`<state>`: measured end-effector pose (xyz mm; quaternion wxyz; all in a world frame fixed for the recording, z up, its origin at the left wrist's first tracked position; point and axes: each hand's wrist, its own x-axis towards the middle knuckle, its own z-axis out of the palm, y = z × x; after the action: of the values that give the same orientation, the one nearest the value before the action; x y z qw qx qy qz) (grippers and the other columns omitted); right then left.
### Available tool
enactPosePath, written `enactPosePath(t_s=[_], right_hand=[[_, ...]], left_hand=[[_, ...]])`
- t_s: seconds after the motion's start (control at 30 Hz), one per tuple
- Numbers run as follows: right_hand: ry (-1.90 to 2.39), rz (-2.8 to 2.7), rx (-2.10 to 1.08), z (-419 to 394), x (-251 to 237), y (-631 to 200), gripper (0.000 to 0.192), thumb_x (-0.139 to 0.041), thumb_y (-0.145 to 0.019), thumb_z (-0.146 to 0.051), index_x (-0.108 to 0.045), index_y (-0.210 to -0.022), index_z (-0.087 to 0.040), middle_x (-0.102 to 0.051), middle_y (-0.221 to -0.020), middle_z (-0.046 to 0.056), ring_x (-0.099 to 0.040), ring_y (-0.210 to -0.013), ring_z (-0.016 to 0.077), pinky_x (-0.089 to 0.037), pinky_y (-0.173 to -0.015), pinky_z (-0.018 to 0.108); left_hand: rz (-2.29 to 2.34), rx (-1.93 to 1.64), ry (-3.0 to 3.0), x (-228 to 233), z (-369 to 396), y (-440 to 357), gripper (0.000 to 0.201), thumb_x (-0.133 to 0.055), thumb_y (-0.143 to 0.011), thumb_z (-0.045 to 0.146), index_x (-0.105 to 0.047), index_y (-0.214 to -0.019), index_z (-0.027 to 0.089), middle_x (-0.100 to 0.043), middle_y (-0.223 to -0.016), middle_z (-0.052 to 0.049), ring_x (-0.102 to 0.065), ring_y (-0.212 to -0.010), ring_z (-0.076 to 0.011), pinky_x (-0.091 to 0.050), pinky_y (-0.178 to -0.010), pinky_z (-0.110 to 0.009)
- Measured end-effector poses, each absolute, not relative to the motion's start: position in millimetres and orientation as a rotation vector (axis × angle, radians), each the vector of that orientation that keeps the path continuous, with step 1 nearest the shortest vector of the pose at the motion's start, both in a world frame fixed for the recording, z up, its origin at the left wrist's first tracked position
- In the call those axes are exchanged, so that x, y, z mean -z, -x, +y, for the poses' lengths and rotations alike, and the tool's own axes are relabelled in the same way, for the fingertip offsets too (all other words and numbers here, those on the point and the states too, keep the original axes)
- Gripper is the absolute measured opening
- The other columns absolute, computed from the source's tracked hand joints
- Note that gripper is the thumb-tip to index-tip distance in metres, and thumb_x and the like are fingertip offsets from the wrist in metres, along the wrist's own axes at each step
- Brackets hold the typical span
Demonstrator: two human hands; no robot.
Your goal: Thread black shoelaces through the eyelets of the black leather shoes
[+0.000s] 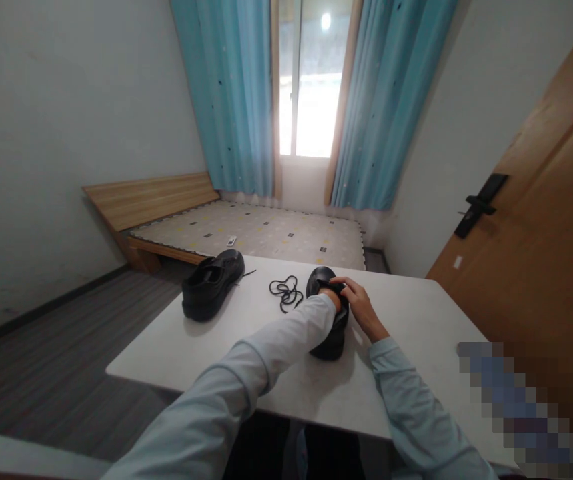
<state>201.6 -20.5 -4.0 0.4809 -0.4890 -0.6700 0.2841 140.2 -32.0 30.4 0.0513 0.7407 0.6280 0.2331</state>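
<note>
Pale blue sleeves fill the near foreground, both forearms reaching forward over the white rectangular bench (416, 320).

Left to right on the bench:
- Black leather lace-up shoe (211, 283), far left corner, resting on its sole, toe pointed away, untouched. One lace end is seen trailing from it toward the right.
- Loose black shoelace (286, 292), heaped in a tangle between the two shoes, touched by neither hand; laid within easy reach.
- Second black leather shoe (327, 320), mid-bench, toe away, heel toward the camera, so the opening faces the person.

Left hand (335, 297): mostly hidden behind its own sleeve, apparently pushed down onto or into the second shoe's opening, likely to steady it; whether it is clenched cannot be told.
Right hand (361, 308): fingers curled against the shoe's upper at its right side, gripping it near the lacing area.

Behind the bench: a wooden bed with patterned mattress, blue curtains, window. Wooden door at right.
</note>
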Motion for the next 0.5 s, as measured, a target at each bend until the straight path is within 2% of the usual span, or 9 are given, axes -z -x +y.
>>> enactPosePath(t_s=[0.17,0.33,0.5], right_hand=[[1.202,-1.645,-0.68,-22,4,-201,0.032,-0.043,-0.069,-0.021,-0.067,-0.09,-0.025,-0.068,-0.103,0.001,-0.057,-0.104,0.0235,-0.039,-0.098,0.04],[1.199,-1.652,-0.66,-22,4,-200,0.032,-0.042,-0.069,-0.02,-0.066,-0.089,-0.025,-0.068,-0.103,0.0,-0.058,-0.103,0.0235,-0.04,-0.098,0.04],[1.201,-1.659,-0.647,-20,7,-200,0.032,-0.042,-0.07,-0.019,-0.066,-0.09,-0.026,-0.068,-0.102,0.0,-0.057,-0.103,0.0231,-0.039,-0.098,0.04]], left_hand=[[1.979,-0.74,-2.189,-30,-34,-141,0.04,-0.042,-0.072,0.006,-0.065,-0.104,0.004,-0.063,-0.106,-0.02,-0.057,-0.109,-0.0282,-0.052,-0.061,-0.021],[1.738,-0.507,-2.325,-36,-29,-128,0.048,-0.038,-0.069,0.006,-0.058,-0.112,-0.003,-0.056,-0.118,-0.025,-0.052,-0.115,-0.0307,-0.052,-0.066,-0.025],[1.708,-0.427,-2.357,-38,-23,-117,0.046,-0.041,-0.072,0.011,-0.059,-0.114,0.005,-0.06,-0.113,-0.019,-0.054,-0.112,-0.0301,-0.052,-0.07,-0.028]])
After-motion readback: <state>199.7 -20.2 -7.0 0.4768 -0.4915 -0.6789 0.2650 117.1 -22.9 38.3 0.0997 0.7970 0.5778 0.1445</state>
